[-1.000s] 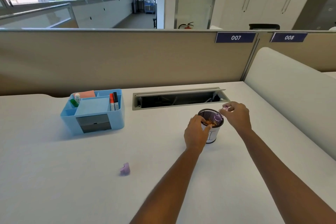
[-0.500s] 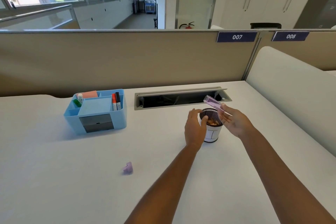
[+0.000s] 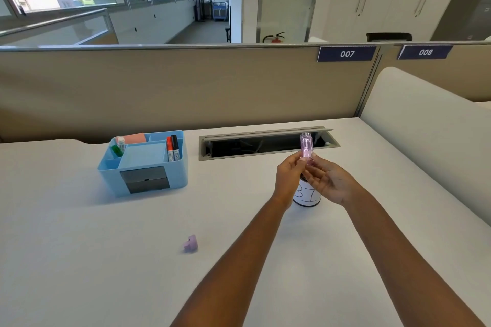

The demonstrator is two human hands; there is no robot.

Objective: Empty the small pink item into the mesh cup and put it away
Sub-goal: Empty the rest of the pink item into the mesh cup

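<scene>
A small clear pink container (image 3: 305,147) stands upright above the mesh cup (image 3: 307,196), whose top is hidden behind my hands; only its white labelled lower part shows. My left hand (image 3: 288,175) pinches the container's lower end with thumb and fingertips. My right hand (image 3: 326,180) is beside it, palm up with fingers spread, its fingertips touching the container's base. A small purple piece (image 3: 190,244), possibly the cap, lies on the desk to the near left.
A blue desk organiser (image 3: 144,164) with markers, sticky notes and a drawer stands at the left. A cable slot (image 3: 265,144) with its lid open runs along the back of the white desk (image 3: 106,260). Beige partitions close off the rear and right.
The pink container has gone from tilted in my right hand over the cup to upright. My left hand has left the cup's side and taken the container's lower end. My right hand has opened.
</scene>
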